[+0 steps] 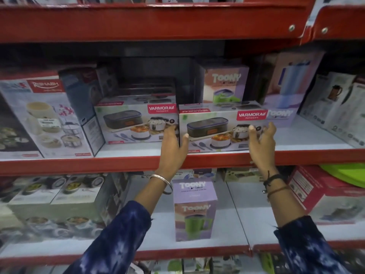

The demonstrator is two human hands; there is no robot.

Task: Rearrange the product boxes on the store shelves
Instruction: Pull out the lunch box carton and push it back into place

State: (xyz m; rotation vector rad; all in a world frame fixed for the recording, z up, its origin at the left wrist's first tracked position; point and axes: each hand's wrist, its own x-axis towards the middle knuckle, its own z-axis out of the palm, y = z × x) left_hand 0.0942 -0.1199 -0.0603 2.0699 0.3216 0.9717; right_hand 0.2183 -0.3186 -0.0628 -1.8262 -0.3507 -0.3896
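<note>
A wide Varmora lunch-box carton (217,131) stands at the front edge of the middle red shelf (79,165). My left hand (172,144) grips its left end, thumb on the front face. My right hand (261,140) grips its right end. A second, matching Varmora carton (134,123) stands just to its left, set slightly further back. Behind the held carton stands a lilac Toony box (225,84), and another Toony box (282,115) lies low behind its right end.
A large Rishabh tiffin box (45,117) fills the shelf's left part. Tall boxes (335,107) stand at the right. On the shelf below, a lilac Toony tumbler box (194,210) stands upright between my forearms, with lunch-box cartons (51,202) on its left and a red box (320,194) on its right.
</note>
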